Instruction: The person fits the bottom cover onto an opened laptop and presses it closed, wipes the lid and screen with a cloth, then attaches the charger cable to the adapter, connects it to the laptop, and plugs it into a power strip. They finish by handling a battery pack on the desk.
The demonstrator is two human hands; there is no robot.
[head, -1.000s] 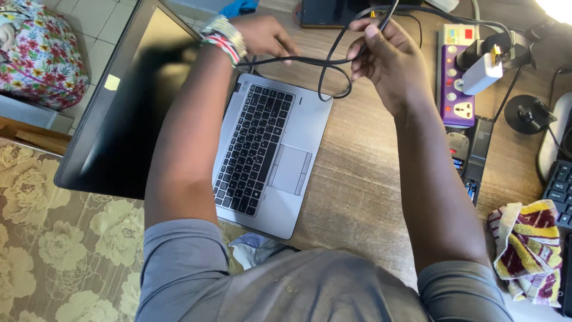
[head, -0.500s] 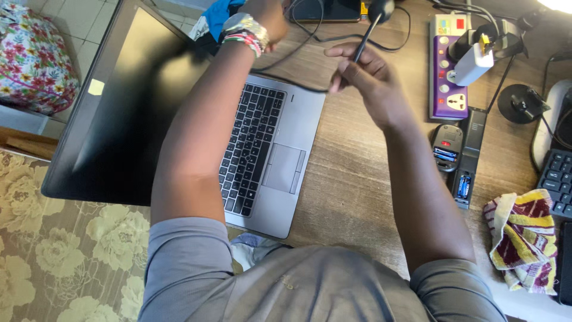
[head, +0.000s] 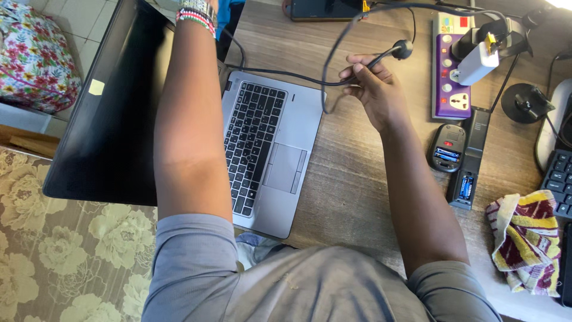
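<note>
My right hand (head: pixel 372 83) is closed on a black cable (head: pixel 286 76) above the wooden desk (head: pixel 357 191), just right of the open silver laptop (head: pixel 280 161). The cable loops over the laptop's top right corner and runs left behind my left forearm. A round black lump on the cable (head: pixel 403 49) sticks out past my fingers. My left arm (head: pixel 190 119) reaches across the dark laptop screen (head: pixel 107 113) towards the top edge. Only its wrist with beaded bands (head: pixel 196 12) shows; the hand itself is out of the frame.
A purple and white power strip (head: pixel 447 83) with a white charger (head: pixel 476 62) lies right of my hand. Below it are a mouse with its battery bay open (head: pixel 447 156) and a black battery holder (head: pixel 468 173). A striped cloth (head: pixel 524 238), a black keyboard (head: pixel 557 173) and a phone (head: pixel 322 9) sit nearby.
My left hand has reached further up and out of view. My right hand has moved slightly down and right, and the cable now loops over the laptop corner.
</note>
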